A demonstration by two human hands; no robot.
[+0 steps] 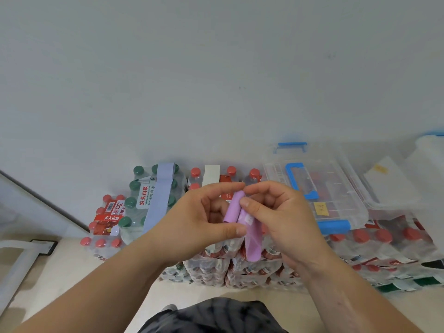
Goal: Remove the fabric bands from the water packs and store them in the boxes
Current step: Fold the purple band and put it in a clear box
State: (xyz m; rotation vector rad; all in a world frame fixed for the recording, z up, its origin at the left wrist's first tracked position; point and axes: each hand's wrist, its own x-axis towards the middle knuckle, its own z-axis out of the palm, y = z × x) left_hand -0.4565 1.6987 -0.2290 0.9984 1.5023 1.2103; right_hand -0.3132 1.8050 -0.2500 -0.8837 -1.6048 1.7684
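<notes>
Now both hands (240, 212) are pinching the purple band (242, 219), rolling it; a slipping thumb risks it unrolling.

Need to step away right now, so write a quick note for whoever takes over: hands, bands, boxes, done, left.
Left hand and right hand both pinch the purple band, off its pack and partly rolled.
Still on packs: blue-grey band on the green-capped pack, white band on a red-capped pack.
Clear box sits on packs at right; lid appears shut.
Left: store the purple band, remove the other two.
</notes>
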